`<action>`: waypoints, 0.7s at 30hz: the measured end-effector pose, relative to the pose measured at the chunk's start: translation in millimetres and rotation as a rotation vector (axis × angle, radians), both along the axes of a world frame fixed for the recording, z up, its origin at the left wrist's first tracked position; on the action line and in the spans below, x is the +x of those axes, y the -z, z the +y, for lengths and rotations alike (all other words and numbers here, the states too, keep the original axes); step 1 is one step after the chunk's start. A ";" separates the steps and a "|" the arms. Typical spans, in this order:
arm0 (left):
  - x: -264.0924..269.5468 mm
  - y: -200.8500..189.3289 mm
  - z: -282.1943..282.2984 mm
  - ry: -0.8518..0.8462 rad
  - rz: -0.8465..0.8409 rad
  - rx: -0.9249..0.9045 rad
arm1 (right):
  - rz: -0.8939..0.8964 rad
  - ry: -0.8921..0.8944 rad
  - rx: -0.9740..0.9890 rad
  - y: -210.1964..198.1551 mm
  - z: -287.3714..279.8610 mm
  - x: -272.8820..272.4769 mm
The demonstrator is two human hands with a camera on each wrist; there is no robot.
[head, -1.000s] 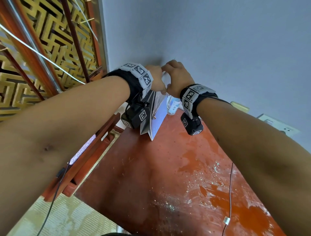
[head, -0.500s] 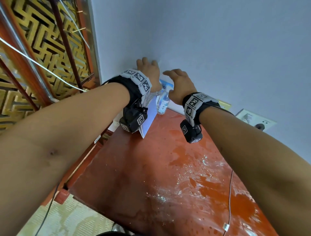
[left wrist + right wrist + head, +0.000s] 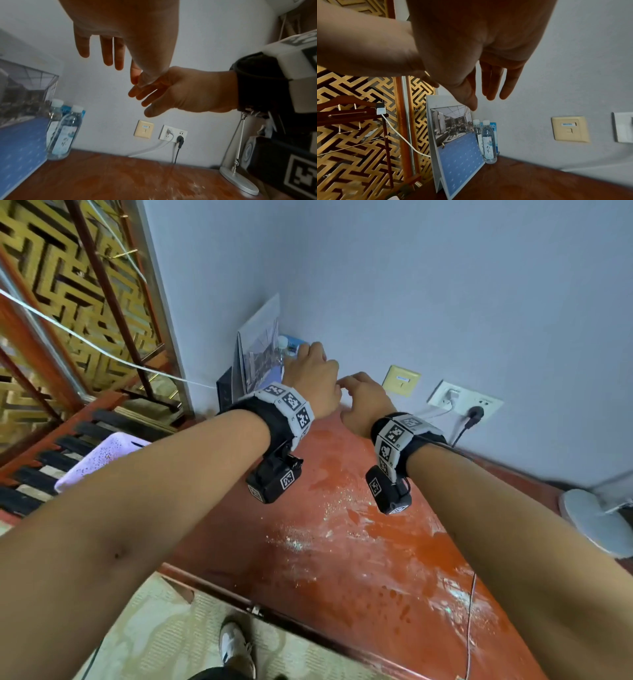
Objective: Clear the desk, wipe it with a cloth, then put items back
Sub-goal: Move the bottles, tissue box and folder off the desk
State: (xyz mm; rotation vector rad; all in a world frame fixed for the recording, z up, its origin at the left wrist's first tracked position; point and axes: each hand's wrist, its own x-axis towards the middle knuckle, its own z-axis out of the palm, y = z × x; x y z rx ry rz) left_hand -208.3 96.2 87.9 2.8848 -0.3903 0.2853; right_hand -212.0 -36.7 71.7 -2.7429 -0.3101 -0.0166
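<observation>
Both hands have let go; two bottles, one calendar stand.

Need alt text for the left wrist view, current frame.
Both hands, the left hand and the right hand, hover open and empty above a reddish desk. At the left a desk calendar stands beside two water bottles near the wall; wall sockets and a lamp base sit to the right.
</observation>
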 end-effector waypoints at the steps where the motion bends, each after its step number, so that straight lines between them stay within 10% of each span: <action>1: -8.2 6.8 -3.5 -0.004 0.017 0.006 | 0.016 0.012 0.001 5.0 -3.7 -7.1; 21: -70.6 73.7 147.2 -0.381 0.532 0.007 | 0.244 -0.246 -0.209 65.0 149.6 -46.0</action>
